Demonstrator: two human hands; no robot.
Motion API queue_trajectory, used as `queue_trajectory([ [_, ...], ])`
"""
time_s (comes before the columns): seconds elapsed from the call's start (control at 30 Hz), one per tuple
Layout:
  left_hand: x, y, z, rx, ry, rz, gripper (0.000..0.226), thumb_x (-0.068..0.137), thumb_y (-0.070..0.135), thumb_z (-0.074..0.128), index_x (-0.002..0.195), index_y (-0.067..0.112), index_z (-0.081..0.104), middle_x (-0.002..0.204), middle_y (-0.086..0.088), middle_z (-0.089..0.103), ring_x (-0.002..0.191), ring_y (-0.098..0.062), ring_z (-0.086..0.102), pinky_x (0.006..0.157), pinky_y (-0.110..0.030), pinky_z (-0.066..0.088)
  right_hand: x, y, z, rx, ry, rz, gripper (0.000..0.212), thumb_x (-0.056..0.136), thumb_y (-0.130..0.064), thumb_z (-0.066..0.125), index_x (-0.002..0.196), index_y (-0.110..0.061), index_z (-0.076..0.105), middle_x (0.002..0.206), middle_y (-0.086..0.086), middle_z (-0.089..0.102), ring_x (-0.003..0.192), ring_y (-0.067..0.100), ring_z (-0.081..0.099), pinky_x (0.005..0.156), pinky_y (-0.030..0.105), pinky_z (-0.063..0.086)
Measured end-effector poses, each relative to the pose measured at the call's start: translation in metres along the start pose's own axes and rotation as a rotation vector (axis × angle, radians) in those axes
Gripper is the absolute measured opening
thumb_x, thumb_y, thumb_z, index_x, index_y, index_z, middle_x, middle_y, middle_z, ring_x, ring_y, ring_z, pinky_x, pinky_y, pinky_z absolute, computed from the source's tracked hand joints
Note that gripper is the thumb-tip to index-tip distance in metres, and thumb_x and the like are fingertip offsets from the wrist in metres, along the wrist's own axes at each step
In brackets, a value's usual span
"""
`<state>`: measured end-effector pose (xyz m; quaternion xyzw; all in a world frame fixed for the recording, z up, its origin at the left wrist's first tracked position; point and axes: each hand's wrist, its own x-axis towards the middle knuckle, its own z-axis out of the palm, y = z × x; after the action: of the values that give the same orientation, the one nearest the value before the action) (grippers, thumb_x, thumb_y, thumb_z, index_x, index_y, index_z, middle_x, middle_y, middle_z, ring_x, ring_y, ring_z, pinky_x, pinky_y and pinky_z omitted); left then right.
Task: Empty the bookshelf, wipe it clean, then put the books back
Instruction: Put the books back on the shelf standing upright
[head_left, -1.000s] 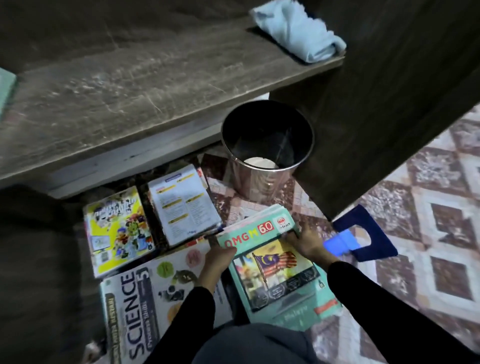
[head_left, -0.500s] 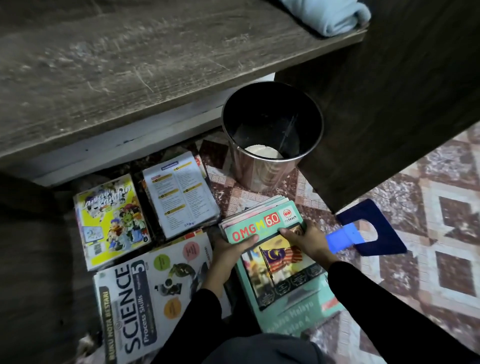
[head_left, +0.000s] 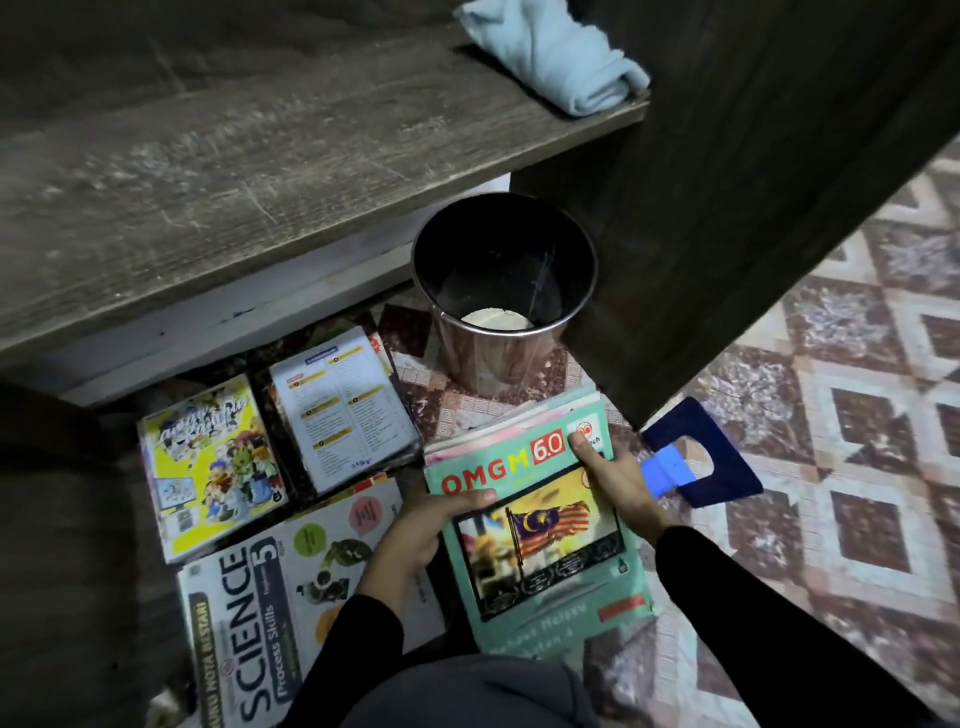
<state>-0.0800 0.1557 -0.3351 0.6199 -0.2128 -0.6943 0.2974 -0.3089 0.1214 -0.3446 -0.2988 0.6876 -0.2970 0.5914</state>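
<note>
Head camera, looking down at your hands over a patterned floor. At left lay a yellow comic book (head_left: 208, 467), a white-backed book (head_left: 343, 410) and a Science workbook (head_left: 270, 613). Your left hand (head_left: 415, 530) clasped the left edge of a teal OMG M 6.0 workbook (head_left: 540, 566), thumb on its cover. This topped a fanned stack of thin books. Just behind stood a steel bin (head_left: 498, 353), under the bare wooden shelf (head_left: 467, 145) holding a blue cloth (head_left: 566, 57). Your right hand (head_left: 613, 483) pinched the workbook's top right corner. A blue bookend (head_left: 711, 457) lay at right. Lifted unevenly, the lower books could slide out, or the far end could knock the bin.
</note>
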Motion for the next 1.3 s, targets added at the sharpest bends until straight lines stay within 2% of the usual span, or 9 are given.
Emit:
queue_trajectory([
  [0.2,-0.04,0.048,0.005,0.051,0.007,0.214,0.029,0.064,-0.007,0.076,0.087,0.008,0.067,0.077,-0.001,0.073,0.077,-0.017,0.071,0.062,-0.022,0.055,-0.051,-0.029,0.003,0.019,0.214,-0.28,0.057,0.061,-0.062,0.068,0.09,-0.013,0.065,0.081,0.0,0.074,0.069,0.011,0.071,0.068,0.035,0.059],
  [0.47,-0.141,0.153,0.007,0.045,0.0,0.69,0.06,0.039,0.004,0.086,0.095,0.008,0.066,0.088,-0.004,0.074,0.082,-0.018,0.07,0.067,-0.026,0.057,-0.134,-0.146,0.006,0.204,0.274,-0.729,0.052,0.056,-0.072,0.071,0.073,-0.023,0.067,0.074,-0.002,0.071,0.072,0.015,0.069,0.07,0.045,0.058],
  [0.6,-0.194,0.192,-0.003,-0.034,0.129,0.893,0.071,0.058,0.023,0.086,0.12,0.016,0.052,0.103,-0.002,0.07,0.089,-0.013,0.067,0.074,-0.025,0.055,-0.169,-0.209,0.019,0.319,0.196,-0.768,0.058,0.056,-0.071,0.073,0.073,-0.016,0.069,0.074,0.0,0.074,0.072,0.018,0.072,0.075,0.048,0.058],
  [0.77,-0.217,0.165,-0.026,0.142,0.198,0.646,0.103,0.028,0.077,0.077,0.112,0.021,0.06,0.109,-0.003,0.07,0.098,-0.019,0.067,0.093,-0.04,0.05,-0.181,-0.272,0.048,0.403,0.051,-0.656,0.059,0.057,-0.066,0.077,0.081,-0.014,0.069,0.073,0.002,0.074,0.07,0.021,0.073,0.078,0.044,0.058],
  [0.9,-0.215,0.176,-0.019,-0.017,0.371,0.65,0.05,0.065,0.054,0.074,0.097,0.017,0.063,0.109,-0.003,0.067,0.1,-0.022,0.061,0.091,-0.033,0.045,-0.157,-0.313,0.079,0.287,-0.046,-0.572,0.067,0.047,-0.071,0.08,0.083,-0.015,0.067,0.065,-0.004,0.072,0.068,0.02,0.072,0.077,0.04,0.058],
  [0.97,-0.209,0.18,-0.017,-0.128,0.397,0.58,0.065,0.078,0.046,0.069,0.125,0.004,0.052,0.122,-0.003,0.053,0.119,-0.028,0.051,0.099,-0.037,0.038,-0.136,-0.33,0.093,0.129,-0.115,-0.541,0.073,0.044,-0.068,0.08,0.09,-0.011,0.069,0.076,0.003,0.074,0.073,0.026,0.072,0.081,0.046,0.057],
  [1.1,-0.189,0.185,-0.02,-0.24,0.372,0.458,0.103,0.067,0.061,0.068,0.142,-0.001,0.032,0.146,-0.016,0.038,0.132,-0.033,0.038,0.107,-0.044,0.034,-0.129,-0.35,0.112,-0.267,-0.172,-0.531,0.025,0.081,-0.027,0.07,0.094,-0.006,0.062,0.086,0.008,0.071,0.073,0.022,0.069,0.075,0.033,0.057],
  [1.2,-0.181,0.198,-0.034,-0.237,0.357,0.451,0.094,0.07,0.06,0.066,0.14,0.003,0.038,0.148,-0.014,0.037,0.135,-0.031,0.036,0.109,-0.044,0.03,-0.128,-0.361,0.117,-0.429,-0.216,-0.518,0.009,0.087,-0.013,0.06,0.081,-0.01,0.054,0.08,0.006,0.064,0.066,0.017,0.062,0.059,0.025,0.051],
  [1.3,-0.174,0.206,-0.05,-0.224,0.365,0.465,0.086,0.077,0.054,0.065,0.14,0.002,0.039,0.148,-0.014,0.036,0.136,-0.029,0.034,0.108,-0.042,0.029,-0.118,-0.365,0.125,-0.502,-0.283,-0.491,0.006,0.086,-0.006,0.059,0.09,-0.005,0.055,0.091,0.011,0.067,0.078,0.023,0.066,0.072,0.032,0.056],
])
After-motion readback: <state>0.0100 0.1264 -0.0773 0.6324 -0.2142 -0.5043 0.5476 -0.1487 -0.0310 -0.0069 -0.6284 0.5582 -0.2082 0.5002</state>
